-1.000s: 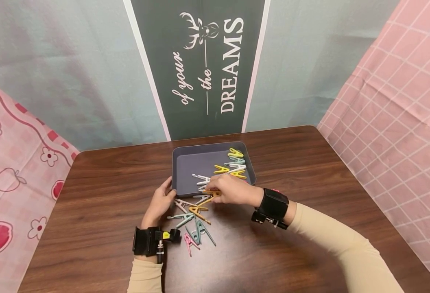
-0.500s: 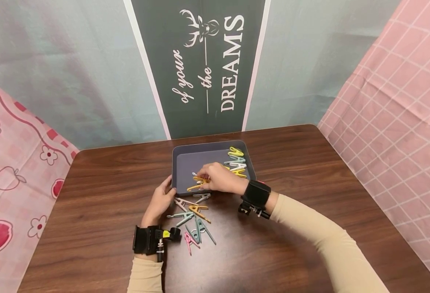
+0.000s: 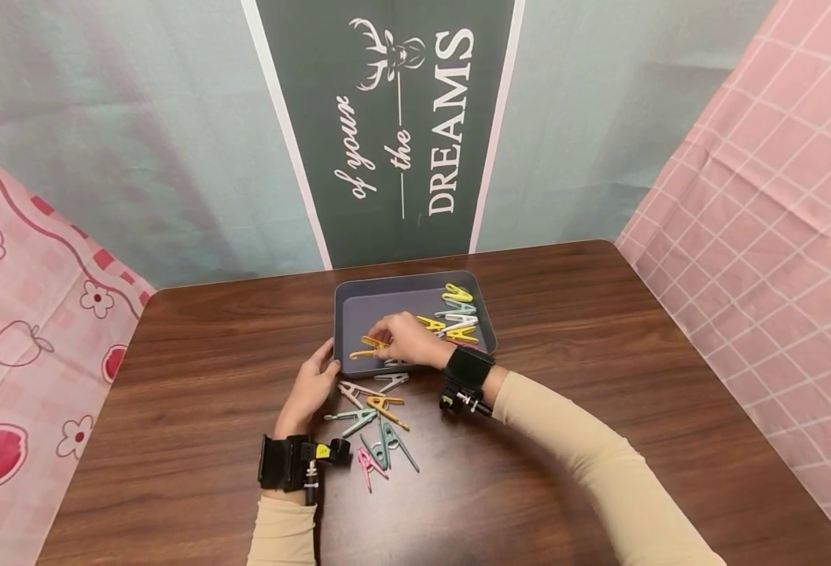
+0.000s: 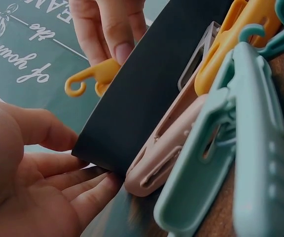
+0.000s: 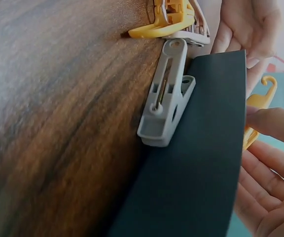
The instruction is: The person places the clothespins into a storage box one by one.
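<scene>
A dark grey tray (image 3: 369, 287) holds several clothespins (image 3: 457, 322) at its right side, yellow, white and pale green. My right hand (image 3: 409, 338) is over the tray's front left part and pinches an orange clothespin (image 3: 365, 354) between thumb and fingers; its hooked tip (image 5: 270, 81) sticks out in the right wrist view. My left hand (image 3: 309, 393) grips the tray's near left corner, thumb at the rim and fingers against the outside, as the left wrist view shows. In front lie loose clothespins: grey (image 5: 164, 98), pale pink (image 4: 161, 143), orange (image 3: 385, 410), mint (image 4: 216, 148), teal (image 3: 394, 444) and pink (image 3: 369, 465).
The brown wooden table (image 3: 528, 487) extends all round the tray. Behind it hangs a grey-green cloth (image 3: 203, 157) with lettering. Pink printed cloths hang at the left (image 3: 33, 354) and right (image 3: 762, 236).
My right hand has carried the orange clothespin from the tray's front edge leftward into the tray. The left hand stays at the corner.
</scene>
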The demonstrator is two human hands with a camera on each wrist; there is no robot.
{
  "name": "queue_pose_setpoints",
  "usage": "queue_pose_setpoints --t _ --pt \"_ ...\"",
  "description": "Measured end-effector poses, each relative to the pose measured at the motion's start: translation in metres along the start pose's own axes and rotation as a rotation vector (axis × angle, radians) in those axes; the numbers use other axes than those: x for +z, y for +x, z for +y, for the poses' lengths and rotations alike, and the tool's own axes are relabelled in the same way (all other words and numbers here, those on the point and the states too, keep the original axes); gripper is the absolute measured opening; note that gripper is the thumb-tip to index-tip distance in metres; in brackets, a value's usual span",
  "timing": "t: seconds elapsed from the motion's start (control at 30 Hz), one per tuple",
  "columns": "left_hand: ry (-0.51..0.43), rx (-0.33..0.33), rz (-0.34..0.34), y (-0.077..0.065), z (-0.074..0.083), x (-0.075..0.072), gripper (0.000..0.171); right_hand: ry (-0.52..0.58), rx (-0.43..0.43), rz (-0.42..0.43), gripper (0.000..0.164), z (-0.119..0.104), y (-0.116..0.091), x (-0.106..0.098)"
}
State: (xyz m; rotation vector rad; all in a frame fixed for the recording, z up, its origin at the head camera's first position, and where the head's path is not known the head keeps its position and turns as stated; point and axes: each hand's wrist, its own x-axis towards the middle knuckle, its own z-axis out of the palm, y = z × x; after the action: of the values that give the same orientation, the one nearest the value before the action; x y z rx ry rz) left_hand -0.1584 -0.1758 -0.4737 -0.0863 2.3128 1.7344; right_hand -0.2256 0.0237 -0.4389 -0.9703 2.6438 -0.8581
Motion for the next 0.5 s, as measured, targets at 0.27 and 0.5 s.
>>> queue_pose_setpoints --t 0.27,0.5 --pt "0.040 -0.008 0.017 0.001 -0.001 0.000 0.055 0.016 0.020 -0.027 0.028 -0.003 0.006 0.012" --pt "0.028 0.002 0.018 0.002 -0.002 0.000 0.054 -0.073 -0.001 -0.034 0.027 -0.005 0.008 0.017"
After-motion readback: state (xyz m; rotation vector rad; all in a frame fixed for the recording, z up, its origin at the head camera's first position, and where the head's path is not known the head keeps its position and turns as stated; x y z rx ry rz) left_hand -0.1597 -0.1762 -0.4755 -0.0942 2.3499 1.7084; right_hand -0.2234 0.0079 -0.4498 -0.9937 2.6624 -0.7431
